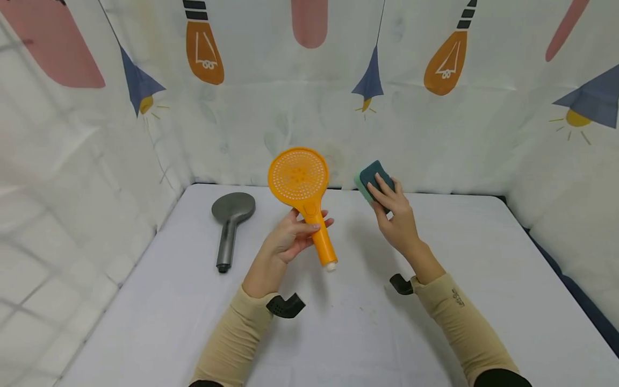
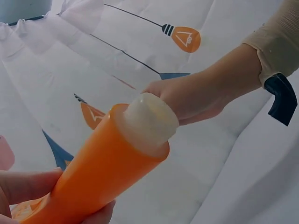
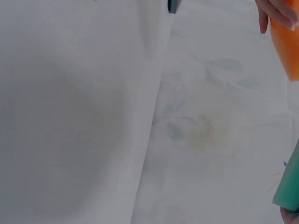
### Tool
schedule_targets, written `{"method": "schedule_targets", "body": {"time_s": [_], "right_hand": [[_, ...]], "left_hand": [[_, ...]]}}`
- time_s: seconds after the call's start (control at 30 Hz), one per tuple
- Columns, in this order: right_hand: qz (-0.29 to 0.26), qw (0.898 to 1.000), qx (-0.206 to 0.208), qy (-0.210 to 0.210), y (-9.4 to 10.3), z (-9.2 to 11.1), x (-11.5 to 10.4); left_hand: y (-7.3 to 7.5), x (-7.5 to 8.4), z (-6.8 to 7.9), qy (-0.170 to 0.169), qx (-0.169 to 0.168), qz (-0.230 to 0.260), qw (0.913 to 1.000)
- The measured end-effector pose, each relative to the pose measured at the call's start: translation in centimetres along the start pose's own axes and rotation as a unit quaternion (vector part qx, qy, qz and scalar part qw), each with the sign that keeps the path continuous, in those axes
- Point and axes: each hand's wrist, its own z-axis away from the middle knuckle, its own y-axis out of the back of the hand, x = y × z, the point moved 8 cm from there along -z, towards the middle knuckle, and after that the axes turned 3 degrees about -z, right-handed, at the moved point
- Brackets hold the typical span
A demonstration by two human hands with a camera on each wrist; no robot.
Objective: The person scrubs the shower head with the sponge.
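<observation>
In the head view my left hand (image 1: 289, 236) grips an orange shower head (image 1: 299, 177) by its handle, its perforated round face turned toward me. The white connector end (image 2: 150, 119) of that handle shows large in the left wrist view. To the right, my right hand (image 1: 397, 215) holds a sponge (image 1: 376, 183) with a dark teal face and a lighter green side, raised above the far part of the table. Only a green edge of the sponge (image 3: 289, 186) enters the right wrist view. Both things are held apart from each other.
A grey shower head (image 1: 231, 226) lies on the white table (image 1: 338, 333), left of my left hand. Behind the table's far edge hangs a white curtain (image 1: 290, 102) printed with bulbs and lamps; it also closes off both sides.
</observation>
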Motion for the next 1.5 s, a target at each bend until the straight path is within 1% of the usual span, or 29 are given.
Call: {"method": "schedule_targets", "body": {"time_s": [0.1, 0.2, 0.27, 0.33, 0.47, 0.63, 0.77, 0.9, 1.0, 1.2, 1.4, 1.5], "right_hand": [[0.0, 1.0, -0.008, 0.0, -0.1, 0.3, -0.1], [0.001, 1.0, -0.012, -0.001, -0.1, 0.5, -0.2], [-0.001, 1.0, -0.014, 0.001, -0.2, 0.7, -0.2], [-0.002, 1.0, -0.015, 0.004, -0.3, 0.8, -0.3], [-0.009, 1.0, -0.019, 0.008, -0.6, 1.1, -0.5], [-0.016, 0.999, -0.028, 0.014, -1.2, 1.3, -1.1], [-0.024, 0.999, -0.037, 0.021, -1.7, 1.4, -1.5], [-0.035, 0.998, -0.048, 0.034, -2.3, 1.5, -2.0], [-0.041, 0.997, -0.059, 0.038, -2.8, 1.7, -2.5], [-0.052, 0.994, -0.092, 0.034, -3.8, 2.0, -3.2], [-0.064, 0.99, -0.126, 0.02, -4.7, 2.9, -3.3], [-0.069, 0.988, -0.137, 0.023, -5.0, 3.3, -3.4]], "left_hand": [[0.4, 0.5, 0.1, -0.018, 0.024, 0.005, 0.9995], [0.7, 0.8, 0.1, -0.027, 0.038, 0.014, 0.9988], [0.9, 0.8, 0.1, -0.031, 0.052, 0.034, 0.9976], [1.2, 0.9, 0.0, -0.033, 0.072, 0.065, 0.9947], [2.2, 0.8, -0.2, -0.038, 0.113, 0.124, 0.9852], [3.2, 0.6, -0.3, -0.04, 0.151, 0.139, 0.9779], [3.6, 0.6, -0.4, -0.048, 0.168, 0.125, 0.9767], [3.9, 0.8, -0.6, -0.064, 0.166, 0.083, 0.9805], [4.1, 0.8, -0.7, -0.07, 0.166, 0.064, 0.9816], [4.1, 0.7, -0.9, -0.076, 0.172, 0.056, 0.9806], [4.0, 0.7, -0.8, -0.079, 0.175, 0.042, 0.9805], [3.9, 0.7, -0.7, -0.081, 0.177, 0.045, 0.9799]]}}
